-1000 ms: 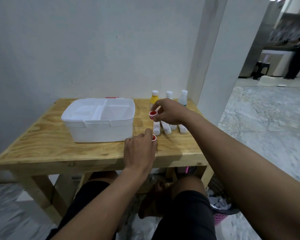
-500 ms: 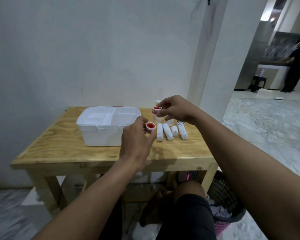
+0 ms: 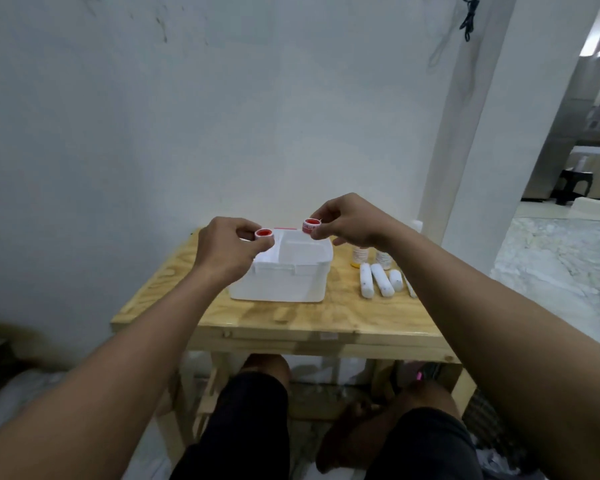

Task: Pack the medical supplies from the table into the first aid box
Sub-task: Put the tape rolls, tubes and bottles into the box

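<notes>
Red-cored tape rolls are pinched above the open first aid box (image 3: pixel 284 271), one (image 3: pixel 264 233) in the left hand (image 3: pixel 227 249), another (image 3: pixel 310 225) in the right hand (image 3: pixel 352 220).

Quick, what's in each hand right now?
Left hand: grip closed on a red-centred tape roll.
Right hand: grip closed on another tape roll.

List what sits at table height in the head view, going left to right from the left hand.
left hand pinching a red-cored tape roll → right hand pinching a second tape roll → yellow-bottomed bottle → three white bandage rolls lying on the wooden table.
</notes>
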Demonstrator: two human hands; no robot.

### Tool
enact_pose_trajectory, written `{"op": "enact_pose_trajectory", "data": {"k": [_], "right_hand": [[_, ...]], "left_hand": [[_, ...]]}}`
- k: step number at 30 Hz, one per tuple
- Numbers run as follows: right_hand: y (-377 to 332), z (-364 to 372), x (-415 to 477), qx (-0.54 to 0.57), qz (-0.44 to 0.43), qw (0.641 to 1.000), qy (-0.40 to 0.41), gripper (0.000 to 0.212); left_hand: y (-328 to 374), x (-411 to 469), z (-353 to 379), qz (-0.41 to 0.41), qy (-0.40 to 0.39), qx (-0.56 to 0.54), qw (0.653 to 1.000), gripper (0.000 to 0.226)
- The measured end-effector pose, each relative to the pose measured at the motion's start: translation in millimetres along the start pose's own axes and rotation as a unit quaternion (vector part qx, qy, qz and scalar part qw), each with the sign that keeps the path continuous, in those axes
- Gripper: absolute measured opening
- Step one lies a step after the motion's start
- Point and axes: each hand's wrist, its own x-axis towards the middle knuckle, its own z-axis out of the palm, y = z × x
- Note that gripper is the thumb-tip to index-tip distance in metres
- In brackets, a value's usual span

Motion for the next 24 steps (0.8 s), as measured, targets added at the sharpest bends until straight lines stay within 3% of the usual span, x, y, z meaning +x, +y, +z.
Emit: {"op": "enact_pose_trajectory", "data": {"k": [9,17,24], "right_hand": [[-24.6,48.6,31.5,-0.043,-0.023,0.999,-0.024,0.021],[-23.8,69.8,57.3,-0.075,-0.027,0.996,-0.025,0.029],[-22.7,80.3,69.2,-0.084,-0.039,0.995,-0.048,0.039]], "left_hand": [[-34.8,21.5,-28.2,-0.041,-0.039,0.04,0.998,0.026],[-45.0,33.1,-23.6,-0.055,-0.063,0.082,0.993,0.019],[-51.0,43.1,-17.2,-0.059,-0.078,0.137,0.986,0.03]]}}
